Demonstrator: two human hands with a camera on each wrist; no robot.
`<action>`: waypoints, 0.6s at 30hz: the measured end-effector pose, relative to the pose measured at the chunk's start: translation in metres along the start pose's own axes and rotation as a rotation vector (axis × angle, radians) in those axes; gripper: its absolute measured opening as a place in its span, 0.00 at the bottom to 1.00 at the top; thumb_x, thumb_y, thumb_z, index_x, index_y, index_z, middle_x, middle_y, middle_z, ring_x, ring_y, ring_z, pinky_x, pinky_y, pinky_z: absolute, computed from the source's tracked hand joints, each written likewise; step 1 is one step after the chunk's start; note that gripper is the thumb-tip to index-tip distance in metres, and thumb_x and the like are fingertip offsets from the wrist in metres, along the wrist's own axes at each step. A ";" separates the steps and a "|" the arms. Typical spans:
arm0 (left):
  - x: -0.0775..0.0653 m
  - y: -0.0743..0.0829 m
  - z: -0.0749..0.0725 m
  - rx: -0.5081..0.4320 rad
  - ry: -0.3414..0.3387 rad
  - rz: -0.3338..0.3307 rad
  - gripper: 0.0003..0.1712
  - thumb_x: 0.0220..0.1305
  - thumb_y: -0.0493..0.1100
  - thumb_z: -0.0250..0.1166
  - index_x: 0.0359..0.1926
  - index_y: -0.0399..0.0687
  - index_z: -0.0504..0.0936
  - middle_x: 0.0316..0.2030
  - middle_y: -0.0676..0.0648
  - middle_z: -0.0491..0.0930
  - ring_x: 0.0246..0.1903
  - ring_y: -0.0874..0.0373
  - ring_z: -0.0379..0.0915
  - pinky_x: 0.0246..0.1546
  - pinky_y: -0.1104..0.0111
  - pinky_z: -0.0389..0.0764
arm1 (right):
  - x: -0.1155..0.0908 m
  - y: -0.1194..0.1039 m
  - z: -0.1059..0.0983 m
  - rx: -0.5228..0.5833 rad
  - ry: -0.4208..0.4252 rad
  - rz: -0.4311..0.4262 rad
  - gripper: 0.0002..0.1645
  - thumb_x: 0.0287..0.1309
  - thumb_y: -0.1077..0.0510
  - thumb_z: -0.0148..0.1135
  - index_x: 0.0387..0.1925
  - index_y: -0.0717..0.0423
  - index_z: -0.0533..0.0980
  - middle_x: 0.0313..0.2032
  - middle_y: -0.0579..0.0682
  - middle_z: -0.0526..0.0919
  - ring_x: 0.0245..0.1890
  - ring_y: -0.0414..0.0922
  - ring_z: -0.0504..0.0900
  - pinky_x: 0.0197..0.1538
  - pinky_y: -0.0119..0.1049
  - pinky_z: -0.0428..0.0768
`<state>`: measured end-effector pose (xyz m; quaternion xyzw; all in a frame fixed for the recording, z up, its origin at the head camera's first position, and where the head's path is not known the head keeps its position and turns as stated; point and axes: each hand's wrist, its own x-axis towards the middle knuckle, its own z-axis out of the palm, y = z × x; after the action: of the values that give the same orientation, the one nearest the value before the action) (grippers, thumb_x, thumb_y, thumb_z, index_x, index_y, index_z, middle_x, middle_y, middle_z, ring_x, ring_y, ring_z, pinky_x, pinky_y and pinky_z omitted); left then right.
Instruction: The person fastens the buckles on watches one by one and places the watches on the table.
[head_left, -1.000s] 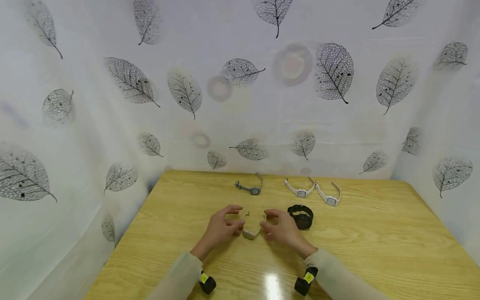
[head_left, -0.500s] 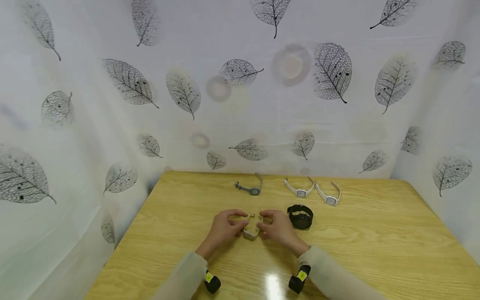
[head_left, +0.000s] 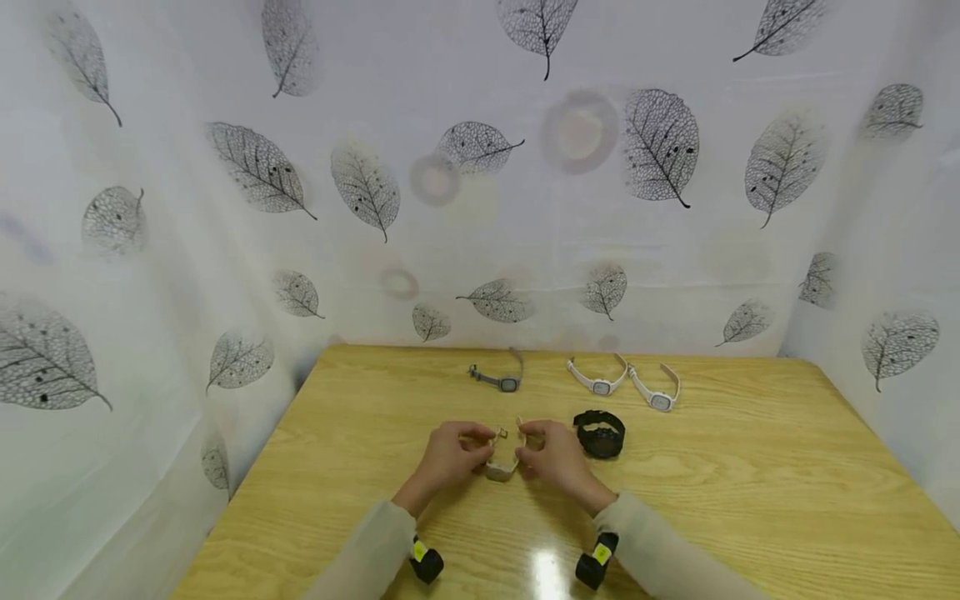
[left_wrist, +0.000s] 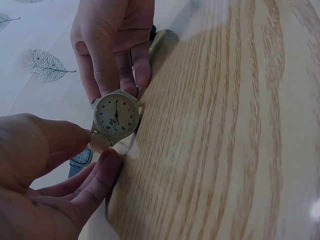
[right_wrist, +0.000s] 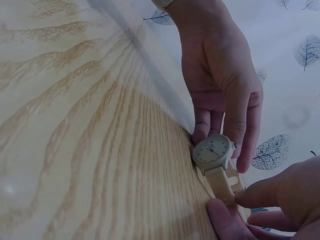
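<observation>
A wristwatch with a cream strap and round pale dial stands over the table between my hands, its strap curving up on both sides. My left hand pinches the buckle side of the strap, and the buckle shows above its fingertips. On the other side, my right hand pinches the free end between thumb and fingers. The left wrist view shows the numbered dial facing the camera. In the right wrist view the strap runs down from the case to the right fingertips.
Behind the hands a grey watch and two white watches lie near the back edge of the wooden table. A black watch sits just right of my right hand. A leaf-patterned curtain hangs around the table.
Both hands have come closer together, bringing the two strap ends nearer each other above the case. The other watches stay in place.
</observation>
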<state>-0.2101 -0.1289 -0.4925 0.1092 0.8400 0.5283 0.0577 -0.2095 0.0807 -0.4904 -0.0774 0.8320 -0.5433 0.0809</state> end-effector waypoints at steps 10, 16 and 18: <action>0.001 -0.001 0.002 0.045 0.025 -0.001 0.09 0.66 0.34 0.70 0.45 0.39 0.89 0.38 0.47 0.88 0.32 0.62 0.82 0.31 0.71 0.83 | -0.002 0.003 0.002 0.001 0.004 -0.027 0.25 0.61 0.69 0.69 0.60 0.69 0.78 0.45 0.64 0.87 0.22 0.47 0.88 0.26 0.37 0.86; 0.001 -0.001 0.004 0.024 0.042 -0.002 0.10 0.65 0.32 0.69 0.46 0.37 0.89 0.40 0.45 0.88 0.34 0.60 0.82 0.32 0.72 0.83 | -0.002 0.004 0.002 0.000 0.017 -0.035 0.25 0.61 0.70 0.69 0.60 0.68 0.78 0.46 0.64 0.87 0.22 0.47 0.87 0.25 0.37 0.86; 0.002 -0.001 0.004 -0.012 0.055 -0.020 0.10 0.65 0.32 0.69 0.47 0.37 0.89 0.41 0.43 0.88 0.37 0.58 0.83 0.35 0.71 0.85 | -0.003 0.004 0.002 0.008 0.022 -0.042 0.25 0.61 0.70 0.69 0.60 0.68 0.78 0.49 0.66 0.86 0.21 0.47 0.87 0.25 0.37 0.85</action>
<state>-0.2108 -0.1256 -0.4953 0.0860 0.8391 0.5357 0.0406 -0.2067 0.0809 -0.4953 -0.0886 0.8288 -0.5492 0.0608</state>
